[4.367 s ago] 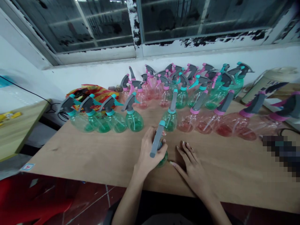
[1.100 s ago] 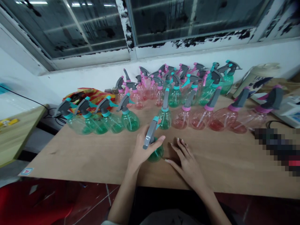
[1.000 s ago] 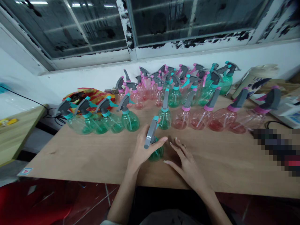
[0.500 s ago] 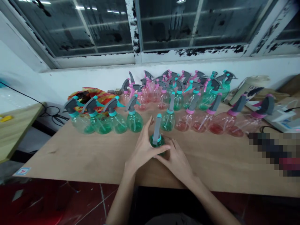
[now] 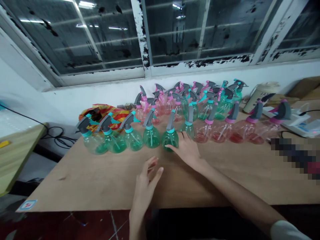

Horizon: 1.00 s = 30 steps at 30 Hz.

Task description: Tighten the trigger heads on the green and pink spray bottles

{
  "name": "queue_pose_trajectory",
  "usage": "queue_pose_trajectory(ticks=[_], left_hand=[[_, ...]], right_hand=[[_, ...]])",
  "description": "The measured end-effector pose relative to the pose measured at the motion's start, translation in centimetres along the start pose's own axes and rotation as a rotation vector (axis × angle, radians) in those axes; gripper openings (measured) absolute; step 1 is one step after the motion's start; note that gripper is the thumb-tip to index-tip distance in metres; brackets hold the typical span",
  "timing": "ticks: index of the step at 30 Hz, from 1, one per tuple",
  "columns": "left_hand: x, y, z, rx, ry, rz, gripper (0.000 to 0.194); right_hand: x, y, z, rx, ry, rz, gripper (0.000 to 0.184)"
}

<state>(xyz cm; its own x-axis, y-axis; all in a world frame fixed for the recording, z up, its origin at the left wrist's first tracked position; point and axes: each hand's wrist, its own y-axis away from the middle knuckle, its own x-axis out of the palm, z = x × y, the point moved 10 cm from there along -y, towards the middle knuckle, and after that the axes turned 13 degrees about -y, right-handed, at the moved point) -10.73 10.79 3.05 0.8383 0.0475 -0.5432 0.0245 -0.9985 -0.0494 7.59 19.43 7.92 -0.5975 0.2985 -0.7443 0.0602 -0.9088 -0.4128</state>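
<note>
Nearest us, our left hand [image 5: 146, 186] hovers open and empty over the table [image 5: 100, 180]. Beyond it, our right hand [image 5: 186, 148] grips the green spray bottle [image 5: 170, 140], which stands upright just left of our palm, between neighbouring green bottles [image 5: 151, 136].

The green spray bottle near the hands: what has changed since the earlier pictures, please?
The green spray bottle moved away from the person, into the gap in the front row. The left hand let go of it; the right hand now grips its side. The other front-row bottles stayed put.
</note>
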Motion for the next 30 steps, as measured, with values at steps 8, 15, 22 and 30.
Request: queue_pose_trajectory(ticks=[8, 15, 22, 30], left_hand=[[1.9, -0.3, -0.3, 0.018, 0.036, 0.108, 0.041], [2.9, -0.5, -0.7, 0.016, 0.0, 0.156, 0.043], [3.9, -1.0, -0.9, 0.022, -0.019, 0.171, 0.041], [5.5, -0.7, -1.9, 0.046, -0.036, 0.222, 0.043]], right_hand=[[0.8, -2.1, 0.8, 0.083, 0.082, -0.013, 0.047], [-1.2, -0.8, 0.4, 0.02, -0.006, -0.078, 0.051], [-6.1, 1.7, -4.7, 0.078, -0.058, -0.24, 0.044], [-4.6, -1.7, -6.4, 0.207, 0.047, -0.185, 0.065]])
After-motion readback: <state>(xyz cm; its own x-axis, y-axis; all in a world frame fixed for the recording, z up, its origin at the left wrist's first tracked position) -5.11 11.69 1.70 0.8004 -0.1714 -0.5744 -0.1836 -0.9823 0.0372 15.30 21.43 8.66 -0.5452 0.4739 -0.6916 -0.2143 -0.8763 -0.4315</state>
